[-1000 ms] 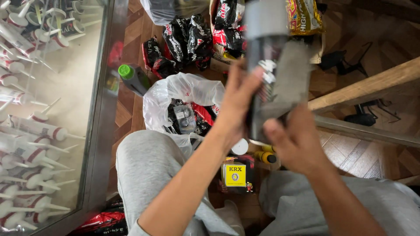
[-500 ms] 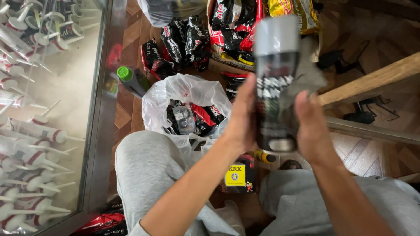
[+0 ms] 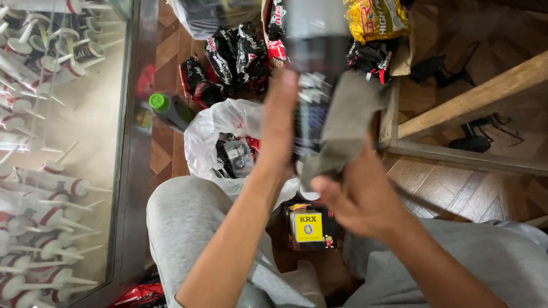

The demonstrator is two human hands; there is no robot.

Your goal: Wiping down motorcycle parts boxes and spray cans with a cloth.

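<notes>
We observed a dark spray can (image 3: pixel 313 85) with a pale grey cap, held upright and raised in front of the camera above the person's lap. The left hand (image 3: pixel 279 122) was clasped along the can's left side, fingers extended up its body. The right hand (image 3: pixel 357 197) was closed on a grey cloth (image 3: pixel 348 120), which was pressed against the can's right side and lower part. The can appeared blurred, so we could not make out its surface detail. Below the hands, on the wooden floor (image 3: pixel 456 188) between the knees in grey trousers (image 3: pixel 188 222), lay a small box with a yellow label (image 3: pixel 308 227). Just behind it sat a white plastic bag (image 3: pixel 214 128) holding small packaged parts. Further out were black and red packets (image 3: pixel 234 54), a dark bottle with a green cap (image 3: pixel 168 108), and a yellow packet (image 3: pixel 374 20). A glass cabinet (image 3: pixel 128 142) with white tubes (image 3: pixel 57 182) stood on the left, and a wooden frame (image 3: pixel 474 91) on the right.
</notes>
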